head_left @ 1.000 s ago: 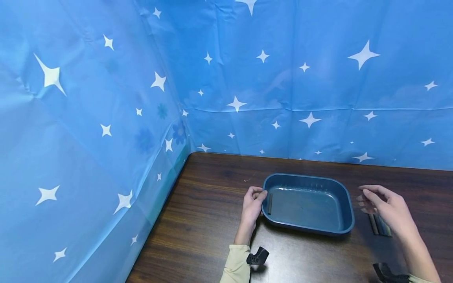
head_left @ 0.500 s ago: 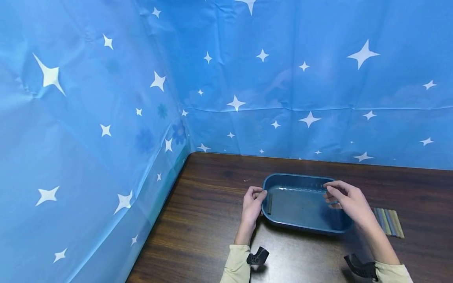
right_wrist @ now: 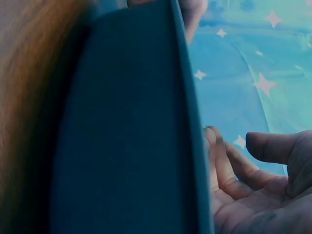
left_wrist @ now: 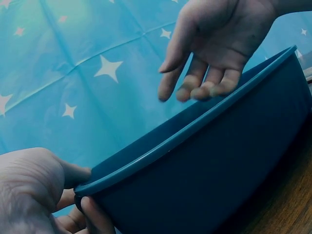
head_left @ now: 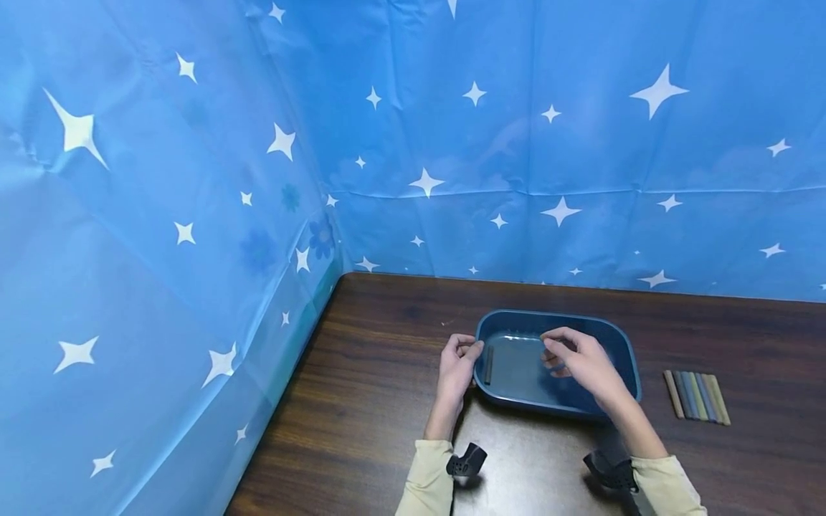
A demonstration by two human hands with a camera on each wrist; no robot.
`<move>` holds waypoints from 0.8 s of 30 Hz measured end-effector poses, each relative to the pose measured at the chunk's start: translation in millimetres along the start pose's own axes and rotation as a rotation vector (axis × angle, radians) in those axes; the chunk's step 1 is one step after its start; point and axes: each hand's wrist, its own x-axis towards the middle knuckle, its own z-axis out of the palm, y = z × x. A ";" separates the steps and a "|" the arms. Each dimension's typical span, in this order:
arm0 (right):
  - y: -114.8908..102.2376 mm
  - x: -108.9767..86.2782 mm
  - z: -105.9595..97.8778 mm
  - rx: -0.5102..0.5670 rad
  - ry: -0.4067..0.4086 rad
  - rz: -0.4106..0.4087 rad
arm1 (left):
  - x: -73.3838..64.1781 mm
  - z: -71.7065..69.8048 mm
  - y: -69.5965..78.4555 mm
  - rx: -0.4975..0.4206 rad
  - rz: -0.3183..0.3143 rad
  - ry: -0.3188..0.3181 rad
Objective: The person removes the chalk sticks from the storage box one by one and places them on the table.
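A dark blue rectangular plastic tub (head_left: 622,358) sits on the table. My left hand (head_left: 456,369) pinches its left rim between thumb and fingers, which the left wrist view shows close up at the tub's corner (left_wrist: 195,170). Inside the tub, along the left wall, lies one dark thin stick (head_left: 488,365). Over the tub hovers my right hand (head_left: 584,362), its fingers loosely bent. In the left wrist view the right hand's thumb and fingers (left_wrist: 214,48) stand apart with nothing between them. The tub's wall (right_wrist: 126,122) hides part of that hand in the right wrist view.
To the right of the tub, several thin coloured sticks (head_left: 700,396) lie side by side on the dark wooden table (head_left: 381,337). Blue star-printed sheeting (head_left: 581,143) hangs behind the table and along its left side.
My right hand has moved left from above the sticks to over the tub, uncovering the row of sticks. The left hand keeps its grip on the rim. The head view has shifted slightly.
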 end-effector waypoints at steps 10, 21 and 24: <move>1.4 11.2 22.1 0.069 0.007 0.063 | -0.9 -0.4 3.5 -0.005 -0.008 -0.003; 4.8 19.0 43.3 0.053 -0.022 0.107 | -0.3 -0.8 2.4 -0.006 -0.008 -0.004; 5.8 20.8 50.0 0.035 -0.022 0.120 | -1.2 -1.4 2.0 -0.006 -0.016 -0.008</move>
